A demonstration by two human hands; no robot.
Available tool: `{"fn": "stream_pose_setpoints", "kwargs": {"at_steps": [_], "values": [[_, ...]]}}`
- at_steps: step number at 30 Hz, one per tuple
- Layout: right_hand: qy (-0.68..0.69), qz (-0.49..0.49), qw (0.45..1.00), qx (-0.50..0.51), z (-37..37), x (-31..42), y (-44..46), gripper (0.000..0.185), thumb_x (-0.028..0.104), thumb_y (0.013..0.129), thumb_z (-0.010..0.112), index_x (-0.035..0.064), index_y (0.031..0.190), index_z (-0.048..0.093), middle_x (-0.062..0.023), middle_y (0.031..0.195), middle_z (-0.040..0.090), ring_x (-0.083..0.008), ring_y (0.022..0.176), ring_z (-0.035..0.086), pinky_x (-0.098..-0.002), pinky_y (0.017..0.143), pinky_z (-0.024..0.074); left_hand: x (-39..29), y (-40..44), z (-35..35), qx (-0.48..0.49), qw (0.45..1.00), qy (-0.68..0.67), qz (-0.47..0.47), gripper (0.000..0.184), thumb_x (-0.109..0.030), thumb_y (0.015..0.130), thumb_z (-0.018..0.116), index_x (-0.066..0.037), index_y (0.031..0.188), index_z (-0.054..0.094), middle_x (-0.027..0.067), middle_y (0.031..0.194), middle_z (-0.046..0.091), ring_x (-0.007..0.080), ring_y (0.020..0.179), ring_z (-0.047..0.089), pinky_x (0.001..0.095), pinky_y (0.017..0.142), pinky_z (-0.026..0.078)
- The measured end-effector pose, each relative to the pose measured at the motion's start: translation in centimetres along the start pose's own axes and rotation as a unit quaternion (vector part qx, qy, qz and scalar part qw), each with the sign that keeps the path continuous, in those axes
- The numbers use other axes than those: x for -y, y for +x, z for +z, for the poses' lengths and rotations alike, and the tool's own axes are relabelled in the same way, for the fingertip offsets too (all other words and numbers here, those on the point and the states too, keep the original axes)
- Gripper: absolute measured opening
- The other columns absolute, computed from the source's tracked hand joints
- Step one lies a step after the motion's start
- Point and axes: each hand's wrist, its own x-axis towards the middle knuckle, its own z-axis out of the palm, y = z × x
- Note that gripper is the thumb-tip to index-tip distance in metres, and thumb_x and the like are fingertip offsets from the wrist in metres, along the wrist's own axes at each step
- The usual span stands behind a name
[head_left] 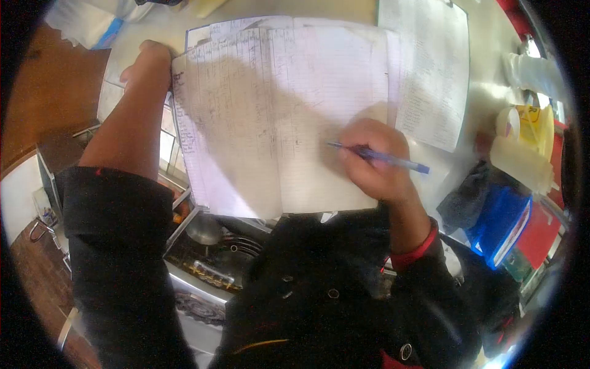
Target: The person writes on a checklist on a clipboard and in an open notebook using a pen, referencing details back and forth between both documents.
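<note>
A large ledger book (332, 74) lies spread on a metal counter, with ruled pages and handwriting mostly on its left page. My right hand (378, 157) is closed around a blue pen (399, 161) over the right page, the tip pointing left towards the middle. My left hand (150, 58) is beside the book's upper left edge, at the end of my stretched arm. Its fingers are mostly turned away, so their grip is hidden. Shadows fall across both pages.
A printed sheet (433, 74) lies right of the book. Farther right are a yellow container (536, 129), a blue binder (499, 221) and a red folder (534, 230). Below the counter, a shelf holds stacked plates (239, 243) and a metal bowl (204, 229). A plastic bag (83, 21) sits upper left.
</note>
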Motion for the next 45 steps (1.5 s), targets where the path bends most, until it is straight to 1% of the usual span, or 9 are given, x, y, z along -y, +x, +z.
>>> {"fn": "stream_pose_setpoints", "kwargs": {"at_steps": [10,12,14,28,30,33,37,39,45], "values": [[-0.017,-0.063,0.997,-0.052,1.8,-0.6,0.4,0.011,0.016,0.073,0.068,0.0095,0.07,0.06,-0.0111,0.063,0.056,-0.0346,0.059,0.055,-0.0447,0.055,0.0426,-0.9,0.0,0.6,-0.022,0.997,-0.055,-0.039,0.068,-0.037,0.092,0.048,-0.005,0.148,0.029,0.0232,0.148,0.033,0.0387,0.128,0.042,0.0536,0.105,0.034],[-0.047,-0.061,0.996,-0.051,1.8,-0.6,0.4,0.011,0.016,0.073,0.069,0.0103,0.069,0.06,-0.0103,0.061,0.056,-0.0333,0.058,0.055,-0.0446,0.055,0.0428,-0.6,1.6,1.2,-0.006,0.979,0.196,0.061,0.062,-0.034,0.093,0.049,-0.005,0.146,0.034,0.0224,0.145,0.037,0.0364,0.126,0.045,0.0526,0.102,0.037],[-0.055,-0.065,0.995,-0.052,1.8,-0.6,0.4,0.01,0.016,0.073,0.069,0.01,0.07,0.061,-0.0108,0.063,0.056,-0.0333,0.058,0.055,-0.0446,0.056,0.043,-0.2,-1.1,0.1,0.011,1.0,-0.002,-0.019,0.06,-0.036,0.094,0.047,-0.006,0.145,0.036,0.0229,0.144,0.039,0.0356,0.126,0.045,0.0515,0.101,0.037],[-0.159,-0.083,0.984,-0.011,2.9,-1.5,-0.7,0.008,0.001,0.073,0.065,0.0018,0.077,0.058,-0.0125,0.072,0.058,-0.0268,0.064,0.056,-0.0366,0.058,0.0427,1.5,-1.6,-0.9,0.005,1.0,-0.011,-0.003,0.058,-0.033,0.094,0.048,-0.019,0.148,0.035,0.026,0.152,0.024,0.0449,0.134,0.036,0.0587,0.104,0.034],[-0.06,-0.097,0.984,-0.137,3.1,-2.4,-0.9,0.006,0.002,0.077,0.063,0.0025,0.079,0.057,-0.0101,0.072,0.056,-0.0216,0.063,0.052,-0.0334,0.056,0.0399,1.3,-1.9,-1.3,0.017,1.0,0.004,0.001,0.058,-0.033,0.094,0.048,-0.02,0.149,0.035,0.0264,0.153,0.022,0.0462,0.136,0.035,0.0597,0.104,0.034],[0.226,0.054,0.958,-0.166,2.0,-2.5,-1.3,0.005,0.004,0.077,0.062,0.0054,0.076,0.057,-0.0082,0.074,0.057,-0.0182,0.063,0.052,-0.0317,0.057,0.0429,1.4,-3.3,-2.6,0.069,0.981,0.147,0.105,0.058,-0.033,0.094,0.048,-0.024,0.149,0.035,0.0278,0.154,0.017,0.0479,0.135,0.036,0.0592,0.104,0.035],[0.266,0.068,0.944,-0.183,-1.8,-1.4,-0.8,0.002,0.001,0.08,0.058,0.0021,0.081,0.057,-0.0078,0.077,0.058,-0.0141,0.065,0.052,-0.0273,0.057,0.0414,1.4,-2.0,-1.7,0.051,0.988,0.113,0.09,0.055,-0.032,0.094,0.05,-0.025,0.147,0.039,0.0281,0.151,0.026,0.0456,0.134,0.038,0.0535,0.103,0.039],[0.211,0.032,0.944,-0.25,-6.4,-1.6,0.0,0.002,0.003,0.084,0.058,0.0012,0.085,0.058,-0.0071,0.079,0.058,-0.0128,0.064,0.051,-0.0254,0.056,0.0415,2.9,4.5,1.8,0.037,0.897,0.337,0.285,0.057,-0.035,0.091,0.053,-0.02,0.145,0.039,0.0258,0.148,0.032,0.0428,0.133,0.039,0.0531,0.103,0.038],[0.07,0.028,0.916,-0.393,-16.2,-4.6,2.4,0.021,0.013,0.088,0.062,-0.0011,0.103,0.065,-0.0068,0.081,0.065,-0.0109,0.065,0.053,-0.0228,0.057,0.041,1.0,1.8,2.0,-0.007,0.983,-0.163,-0.086,0.085,-0.051,0.082,0.055,0.001,0.144,0.025,0.0263,0.148,0.03,0.0417,0.133,0.037,0.0498,0.108,0.032]]}}
